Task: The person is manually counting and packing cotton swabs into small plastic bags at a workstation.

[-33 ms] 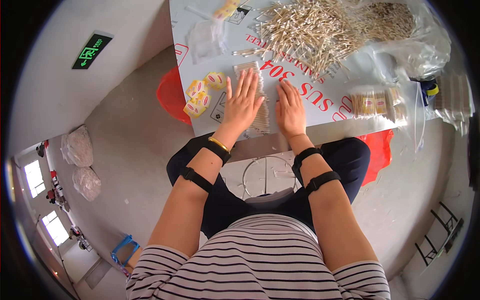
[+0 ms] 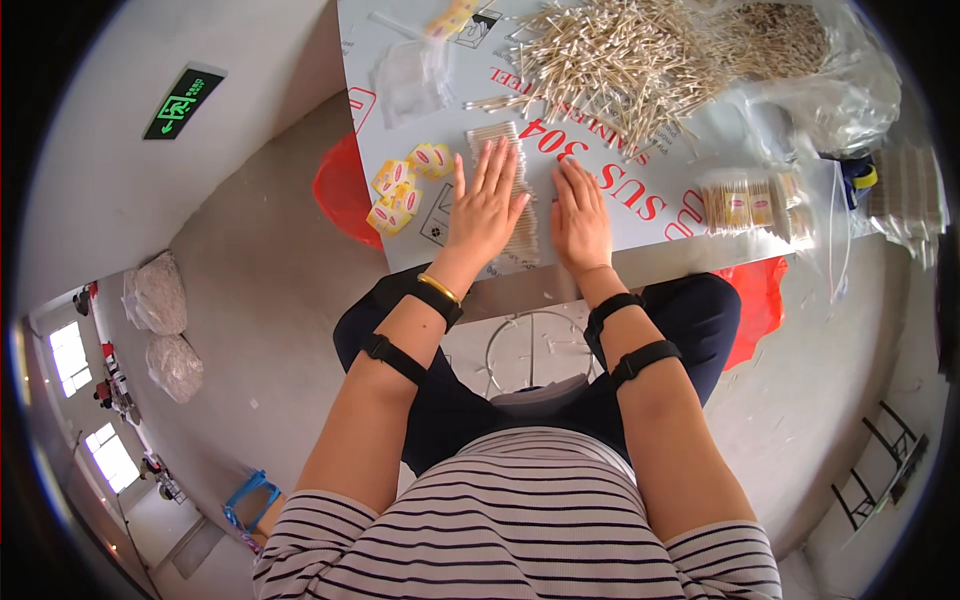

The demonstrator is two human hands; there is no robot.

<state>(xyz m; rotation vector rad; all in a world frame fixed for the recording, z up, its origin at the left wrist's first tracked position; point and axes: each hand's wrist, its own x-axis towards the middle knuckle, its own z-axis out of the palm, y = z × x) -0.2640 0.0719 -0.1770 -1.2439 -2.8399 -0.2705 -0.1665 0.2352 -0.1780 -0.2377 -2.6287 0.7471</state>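
White-tipped swab row (image 2: pixel 523 240) lies beneath left hand (image 2: pixel 484 205), flat, fingers slightly spread, gripping nothing | right hand (image 2: pixel 582 215) just right of the row, fingers extended together, nothing visibly held | I'd judge uneven palm pressure could skew it across the counter (image 2: pixel 450 118)

Cotton swabs (image 2: pixel 523 238), pale, side by side in a row

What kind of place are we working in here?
Probably a small packing workshop: a large loose heap of cotton swabs and bagged swabs share the table, and a green exit sign is on the wall.
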